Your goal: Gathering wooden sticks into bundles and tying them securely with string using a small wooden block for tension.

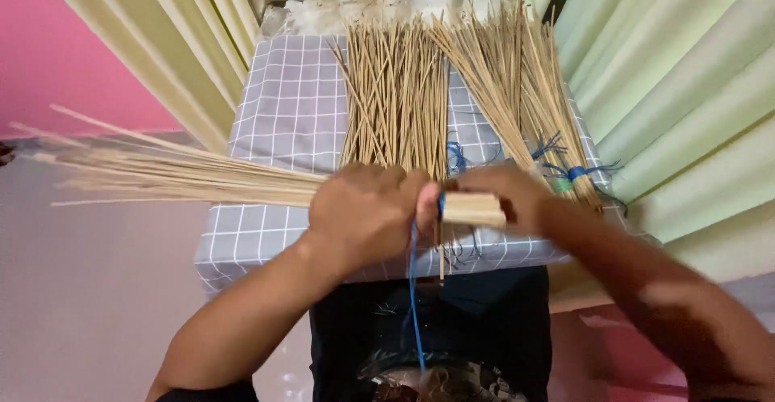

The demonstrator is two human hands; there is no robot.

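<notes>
Blue string hangs closest to the lens, dropping from between the two hands toward the dark clothing at the bottom of the view. Its upper end meets the bundle of thin pale sticks at the point where the left hand is wrapped around them, fingers curled tight over the stalks. The right hand pinches the cut butt end of the same bundle, just beside the left, the two nearly touching with the string between them.

From that grip the bundle's long axis runs sideways, level with the near edge of the counter, its loose tips fanning far out past the counter's left edge over the pale floor. The left hand is the nearer to the bulk of the sticks; the right holds only the short stub.

Farther out, on the grey checked cloth of the counter, a loose pile of sticks lies pointing away toward the far edge, and a second sheaf angles toward the far right corner, bound with blue string near its base. Pale green curtains hang behind.
</notes>
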